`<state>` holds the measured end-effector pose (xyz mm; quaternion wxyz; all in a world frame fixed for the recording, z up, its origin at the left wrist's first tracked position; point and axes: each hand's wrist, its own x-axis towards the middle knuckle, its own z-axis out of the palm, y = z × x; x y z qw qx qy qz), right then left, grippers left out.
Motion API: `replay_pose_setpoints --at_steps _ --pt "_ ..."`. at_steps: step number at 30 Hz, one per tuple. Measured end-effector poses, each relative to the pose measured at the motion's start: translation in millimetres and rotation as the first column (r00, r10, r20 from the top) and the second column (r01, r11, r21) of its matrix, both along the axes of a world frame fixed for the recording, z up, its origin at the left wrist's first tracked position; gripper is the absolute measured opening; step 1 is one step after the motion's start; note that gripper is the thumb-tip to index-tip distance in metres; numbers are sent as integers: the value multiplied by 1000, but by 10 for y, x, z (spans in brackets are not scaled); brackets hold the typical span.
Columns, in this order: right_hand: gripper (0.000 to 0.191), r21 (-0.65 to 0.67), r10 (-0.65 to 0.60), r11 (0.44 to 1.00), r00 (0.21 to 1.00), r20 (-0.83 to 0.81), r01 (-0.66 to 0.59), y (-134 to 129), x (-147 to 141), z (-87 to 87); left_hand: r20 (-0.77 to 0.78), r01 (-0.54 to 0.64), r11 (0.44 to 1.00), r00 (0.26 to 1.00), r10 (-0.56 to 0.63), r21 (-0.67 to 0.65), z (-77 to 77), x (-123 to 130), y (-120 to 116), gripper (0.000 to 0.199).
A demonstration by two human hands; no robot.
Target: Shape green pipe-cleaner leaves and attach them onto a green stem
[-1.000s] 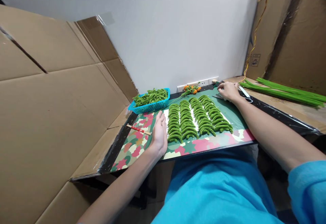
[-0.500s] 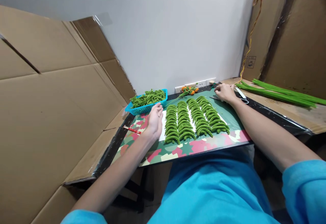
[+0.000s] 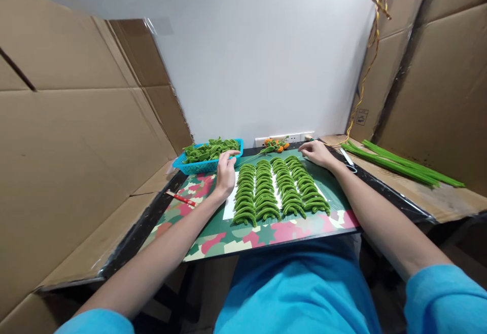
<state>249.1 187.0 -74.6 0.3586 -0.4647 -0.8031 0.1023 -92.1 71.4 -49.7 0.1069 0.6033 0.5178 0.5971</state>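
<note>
My left hand hovers at the near right corner of a blue plastic basket, fingers bent and apart, with nothing visible in it. A heap of loose green fuzzy pieces fills the basket. My right hand is low over the far right of the mat, fingers loosely curled and apart; no held thing shows. Between my hands, curved green fuzzy pieces lie in several columns on a white sheet. Just beyond them rests a flower sprig with orange blooms and green leaves.
A camouflage-edged mat covers the black table. A red strip-like tool lies left; a white-handled item and long green fuzzy stems lie right. Cardboard walls flank the table. A power strip sits against the wall.
My view has shifted, so the table things appear further left. My left hand has lifted and turned toward the basket. My right hand has drawn off a dark thin thing that showed beneath it.
</note>
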Motion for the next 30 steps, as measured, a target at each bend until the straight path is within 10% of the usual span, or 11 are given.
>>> replay_pose_setpoints --at_steps 30 --pt "12 -60 423 906 903 79 -420 -362 -492 182 123 -111 991 985 119 -68 -215 -25 222 26"
